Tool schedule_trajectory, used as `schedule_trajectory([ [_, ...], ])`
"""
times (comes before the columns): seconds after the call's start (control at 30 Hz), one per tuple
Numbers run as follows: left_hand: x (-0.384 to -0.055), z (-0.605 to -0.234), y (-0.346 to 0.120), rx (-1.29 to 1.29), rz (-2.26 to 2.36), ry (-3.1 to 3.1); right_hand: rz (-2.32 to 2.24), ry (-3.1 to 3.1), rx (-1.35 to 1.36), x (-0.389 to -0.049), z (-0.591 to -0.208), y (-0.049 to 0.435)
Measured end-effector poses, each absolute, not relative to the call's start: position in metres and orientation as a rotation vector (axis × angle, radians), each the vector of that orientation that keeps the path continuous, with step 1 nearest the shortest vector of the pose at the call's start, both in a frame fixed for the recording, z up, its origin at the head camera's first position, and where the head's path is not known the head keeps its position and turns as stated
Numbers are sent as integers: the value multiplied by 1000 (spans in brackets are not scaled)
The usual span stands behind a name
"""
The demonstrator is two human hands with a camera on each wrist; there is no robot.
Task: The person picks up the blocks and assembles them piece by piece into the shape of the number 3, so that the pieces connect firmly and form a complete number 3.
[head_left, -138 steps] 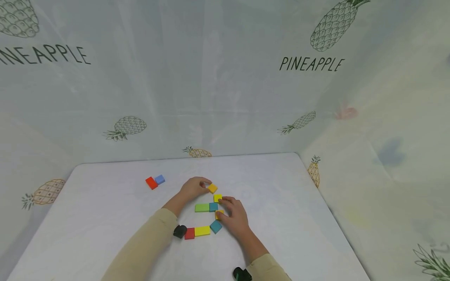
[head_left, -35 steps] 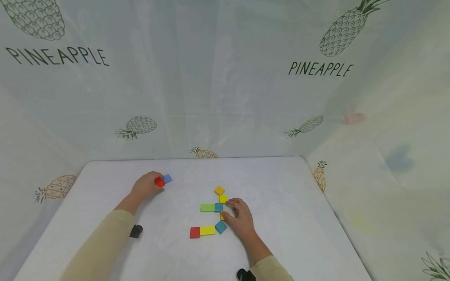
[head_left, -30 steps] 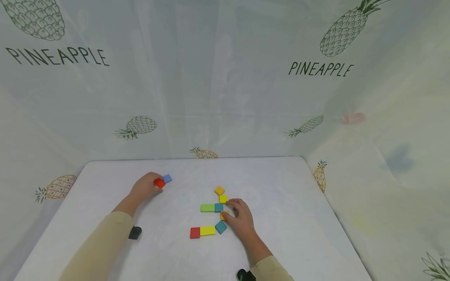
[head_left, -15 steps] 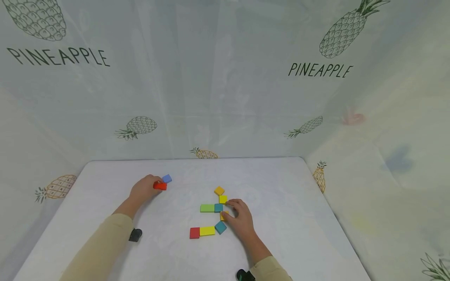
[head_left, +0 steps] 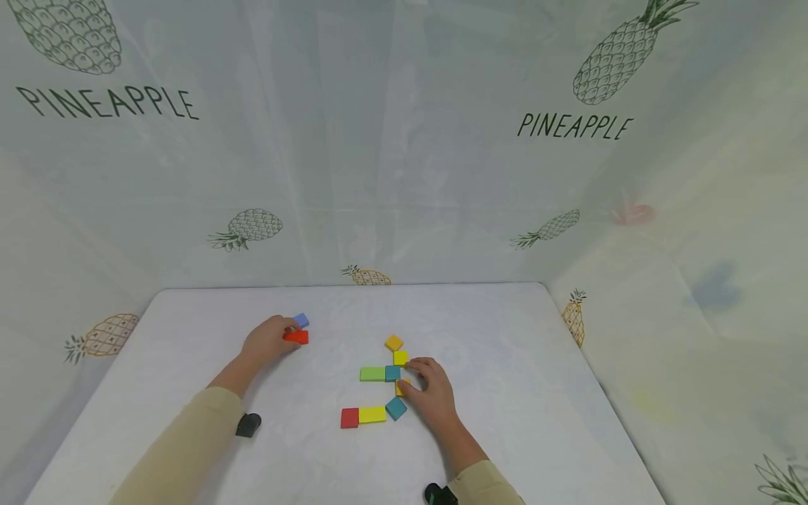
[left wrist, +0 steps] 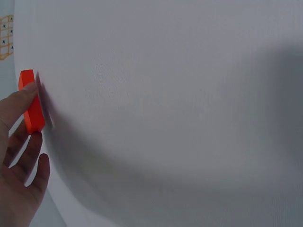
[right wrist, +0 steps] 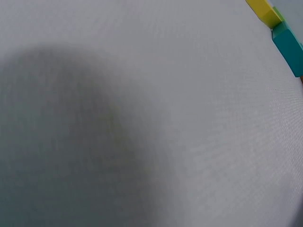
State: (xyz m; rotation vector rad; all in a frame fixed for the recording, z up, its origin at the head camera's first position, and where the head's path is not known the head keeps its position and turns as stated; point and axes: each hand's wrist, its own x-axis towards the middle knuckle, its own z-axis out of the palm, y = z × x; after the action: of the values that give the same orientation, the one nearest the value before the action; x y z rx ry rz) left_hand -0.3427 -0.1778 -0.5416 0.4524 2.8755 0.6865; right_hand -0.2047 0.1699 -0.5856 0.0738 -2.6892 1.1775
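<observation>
My left hand [head_left: 269, 339] pinches a red block [head_left: 297, 337] between thumb and fingers at the table's left rear. In the left wrist view the red block [left wrist: 31, 101] stands on edge under the thumb, close over the white surface. A blue block [head_left: 301, 320] lies just behind it. My right hand [head_left: 434, 393] rests beside a column of blocks, its thumb at an orange block [head_left: 404, 387] it partly covers and its fingertips by a yellow block [head_left: 400, 358]. Between these two sits a teal block [head_left: 393, 373], with a green block [head_left: 372, 374] against its left side.
At the column's far end lies an orange-yellow block [head_left: 394, 343], turned cornerwise. Nearer, a turned teal block [head_left: 396, 408] adjoins a long yellow block [head_left: 372, 415] and a red square block [head_left: 350, 419]. Pineapple-printed sheeting [head_left: 404, 161] hangs behind the white table [head_left: 505, 351].
Earlier my left hand was at the far orange-yellow block. It has since gone left, taken hold of the red block and drawn it slightly rightward and nearer, off the blue one. My right hand stays.
</observation>
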Motion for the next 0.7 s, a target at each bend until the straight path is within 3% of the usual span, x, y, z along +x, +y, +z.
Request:
schedule_trajectory([
  [0.7, -339, -539, -103, 439, 796, 2784, 1200, -2688, 62, -205, -587, 173],
])
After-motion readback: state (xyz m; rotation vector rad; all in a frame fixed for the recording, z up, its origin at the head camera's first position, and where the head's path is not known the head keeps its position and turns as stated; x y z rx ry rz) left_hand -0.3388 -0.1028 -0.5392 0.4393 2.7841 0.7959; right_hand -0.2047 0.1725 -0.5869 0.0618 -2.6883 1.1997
